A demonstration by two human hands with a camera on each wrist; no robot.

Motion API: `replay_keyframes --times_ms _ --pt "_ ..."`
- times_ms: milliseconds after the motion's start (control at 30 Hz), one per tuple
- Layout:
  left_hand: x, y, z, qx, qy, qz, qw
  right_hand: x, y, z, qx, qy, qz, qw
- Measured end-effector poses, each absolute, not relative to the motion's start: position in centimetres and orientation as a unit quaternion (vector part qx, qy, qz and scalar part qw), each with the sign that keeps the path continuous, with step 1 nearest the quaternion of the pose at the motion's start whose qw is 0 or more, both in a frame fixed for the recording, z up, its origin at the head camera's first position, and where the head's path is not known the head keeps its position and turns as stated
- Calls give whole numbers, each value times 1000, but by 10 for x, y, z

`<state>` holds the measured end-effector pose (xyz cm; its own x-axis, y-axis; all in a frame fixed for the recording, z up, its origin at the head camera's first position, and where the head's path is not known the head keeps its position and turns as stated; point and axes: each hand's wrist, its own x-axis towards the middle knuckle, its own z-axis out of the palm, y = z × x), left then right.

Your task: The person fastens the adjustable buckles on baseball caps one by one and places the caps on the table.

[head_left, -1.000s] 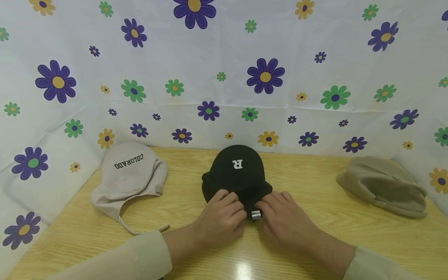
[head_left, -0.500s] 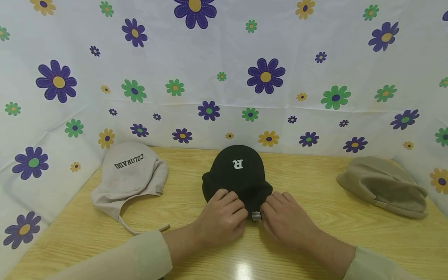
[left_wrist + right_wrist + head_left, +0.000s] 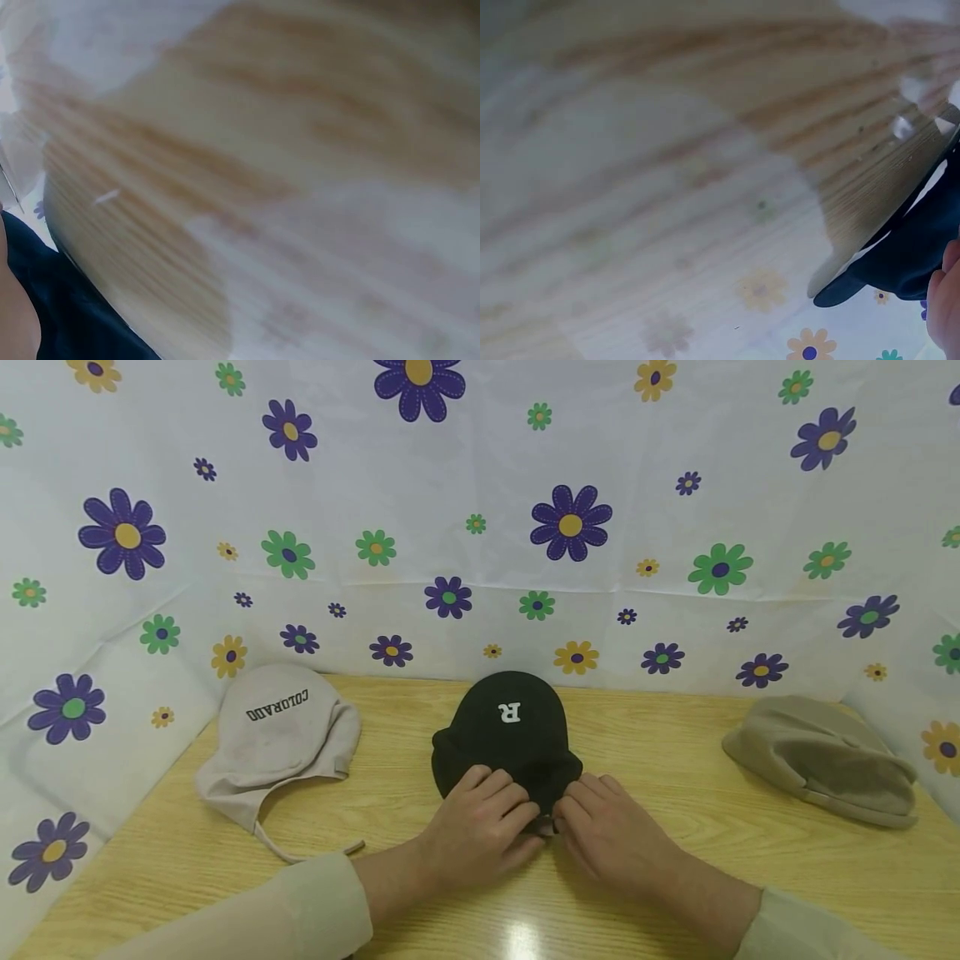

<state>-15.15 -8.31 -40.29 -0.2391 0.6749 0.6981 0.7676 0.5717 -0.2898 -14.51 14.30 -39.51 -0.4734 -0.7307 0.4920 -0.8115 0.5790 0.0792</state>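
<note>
"So, how many hats are there?"

"Three hats, all on one wooden desk (image 3: 397, 727). A grey hat (image 3: 258, 735) is at the person's left, a black hat (image 3: 498, 735) is in the middle, and a tan hat (image 3: 825, 756) is at the right."

"Is there any writing?"

"Yes, two bits. The grey hat says COLORADO in dark letters. The black hat has one big white R. On the tan hat, no word can be made out."

"And how many hands?"

"Two. The left hand (image 3: 480, 827) and the right hand (image 3: 603, 822) are close together at the near edge of the black hat."

"What are the fingers doing?"

"On both hands the fingers are curled in, not spread, and they hold that edge. Just how the thumbs sit is hard to tell."

"Anything else?"

"One thin strap (image 3: 300, 860) hangs from the grey hat and lies on the desk. Two pale sleeves (image 3: 330, 902) show. Behind is a white sheet (image 3: 480, 452) with many purple, green and yellow flowers (image 3: 570, 525)."
</note>
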Motion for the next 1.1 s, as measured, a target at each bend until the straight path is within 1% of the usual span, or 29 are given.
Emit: replay_keyframes --times_ms 267,533,800,1100 --pt "-152 -82 -404 -466 -779 -52 418 -145 142 -395 481 -833 113 248" --pt "-152 -82 -404 -468 -772 -48 427 -146 141 -395 487 -828 104 260" --pt "-151 -82 -404 -462 -778 -46 423 -145 142 -395 438 -863 71 241" --pt "-153 -82 -404 -474 -771 -53 422 -144 142 -395 414 -872 71 251"
